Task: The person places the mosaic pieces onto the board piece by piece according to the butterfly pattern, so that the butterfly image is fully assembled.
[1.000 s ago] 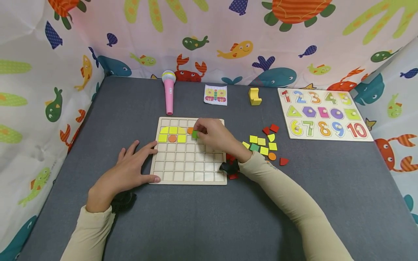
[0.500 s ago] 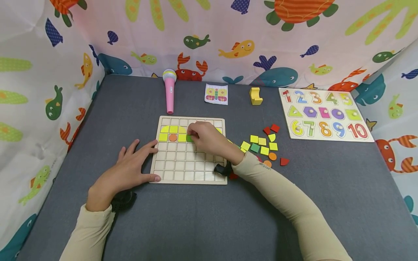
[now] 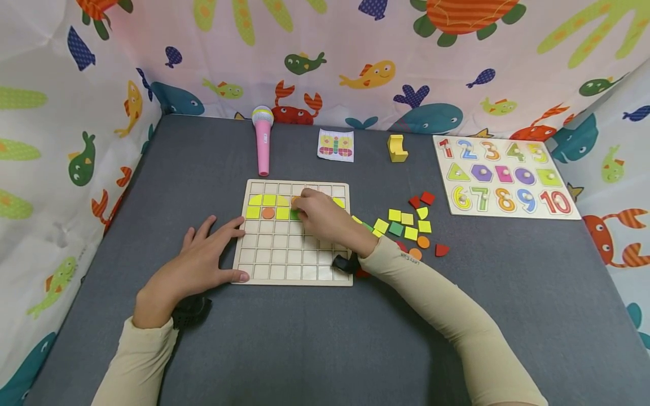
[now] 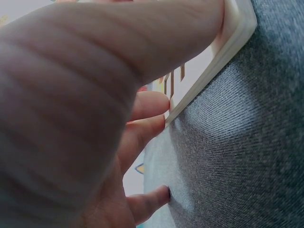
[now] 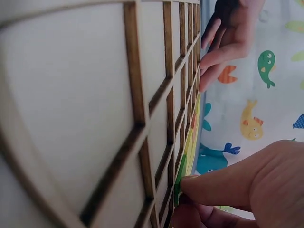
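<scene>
A wooden grid board [image 3: 269, 269] lies on the table. Yellow tiles [image 3: 269, 201] and an orange round tile [image 3: 268, 213] fill some of its upper left cells. My right hand [image 3: 327, 217] is over the upper middle of the board. Its thumb and finger pinch a green square tile [image 5: 181, 174] at a cell beside the yellow ones, and part of the tile is hidden by the fingers. My left hand [image 3: 203, 259] rests at the board's left edge with fingers spread. In the left wrist view, its thumb [image 4: 190, 28] lies against the board's rim.
Loose yellow tiles [image 3: 394, 215], red tiles [image 3: 427, 198] and green tiles [image 3: 396, 228] lie right of the board. Behind it are a pink toy microphone [image 3: 263, 146], a butterfly pattern card [image 3: 336, 145] and a yellow block [image 3: 397, 149]. A number puzzle board [image 3: 508, 177] lies far right.
My right hand has moved left across the board with the green tile, to the cell right of the yellow tiles. Its fingers shifted slightly in the last half second. The left hand stays put.
</scene>
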The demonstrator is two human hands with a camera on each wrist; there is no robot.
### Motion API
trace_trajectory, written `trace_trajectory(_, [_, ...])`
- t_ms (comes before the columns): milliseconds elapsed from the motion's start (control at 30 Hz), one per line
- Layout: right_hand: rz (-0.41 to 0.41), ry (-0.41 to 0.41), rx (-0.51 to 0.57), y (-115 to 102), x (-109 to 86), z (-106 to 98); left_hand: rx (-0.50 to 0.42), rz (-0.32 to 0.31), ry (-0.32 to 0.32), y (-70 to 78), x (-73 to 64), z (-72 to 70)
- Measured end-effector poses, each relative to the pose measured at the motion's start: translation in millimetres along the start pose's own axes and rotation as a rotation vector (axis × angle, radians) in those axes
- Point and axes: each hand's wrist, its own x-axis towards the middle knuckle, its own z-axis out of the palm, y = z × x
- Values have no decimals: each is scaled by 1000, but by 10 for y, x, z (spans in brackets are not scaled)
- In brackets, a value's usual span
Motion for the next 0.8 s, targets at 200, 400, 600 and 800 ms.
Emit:
trace_trajectory(200, [-18,-45,16,-5,-51,-63,2,-9,-9,-6,8,-10])
trace_trajectory(400, [-58,-67,107,119,-197,-215,-10,-5,-12,-1,-1,-14])
trace_trajectory(600, [-14,-34,142,295,-449,-422,-8,-7,-11,-2,1,-13])
trace_trajectory(800, [48,22,164,515,-725,-584,-6,-6,-13,0,8,-11])
